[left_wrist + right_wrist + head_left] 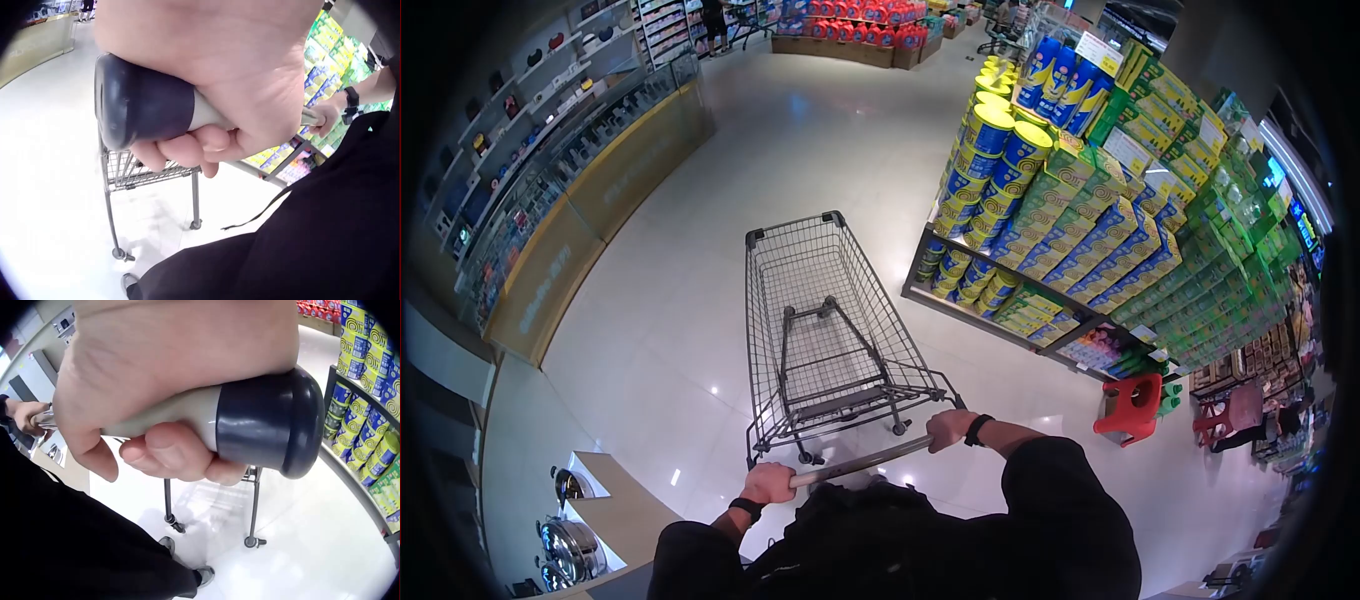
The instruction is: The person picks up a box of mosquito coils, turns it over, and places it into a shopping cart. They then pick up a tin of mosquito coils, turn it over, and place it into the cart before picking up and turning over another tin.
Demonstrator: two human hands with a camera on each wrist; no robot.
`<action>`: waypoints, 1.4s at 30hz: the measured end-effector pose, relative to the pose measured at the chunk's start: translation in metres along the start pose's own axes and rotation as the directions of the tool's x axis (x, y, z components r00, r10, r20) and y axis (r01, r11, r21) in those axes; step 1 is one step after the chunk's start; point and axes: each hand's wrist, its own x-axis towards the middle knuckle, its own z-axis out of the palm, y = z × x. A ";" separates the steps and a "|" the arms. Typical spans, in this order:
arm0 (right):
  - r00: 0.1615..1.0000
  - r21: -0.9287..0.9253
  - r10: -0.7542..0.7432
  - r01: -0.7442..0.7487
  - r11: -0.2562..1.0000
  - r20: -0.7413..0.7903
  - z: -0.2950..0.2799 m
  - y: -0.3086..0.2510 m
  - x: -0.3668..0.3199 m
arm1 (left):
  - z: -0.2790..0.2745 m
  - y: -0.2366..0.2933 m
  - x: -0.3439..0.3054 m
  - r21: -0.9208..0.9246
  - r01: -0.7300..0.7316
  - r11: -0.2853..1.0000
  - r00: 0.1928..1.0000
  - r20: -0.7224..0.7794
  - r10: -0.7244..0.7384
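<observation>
A wire shopping cart stands in front of me on the pale floor, and its basket shows bare wire mesh. My left hand grips the left end of the cart's handle, fingers curled under the bar. Around the right end of the same bar, my right hand is wrapped. Each end of the handle carries a dark cap, seen close in the left wrist view and the right wrist view. Below the bar, the cart's legs and casters show in both wrist views.
Right of the cart rises a shelf display of blue-yellow canisters and green boxes. A red stool stands near its end. A glass-topped counter runs along the left; steel pots sit on a stand at lower left. Red bottles fill a far display.
</observation>
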 end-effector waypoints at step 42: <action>0.986 0.186 0.020 -0.051 0.981 0.165 -0.353 0.110 0.233 | -0.338 -0.264 0.339 0.093 -0.058 0.994 0.937 0.348 0.022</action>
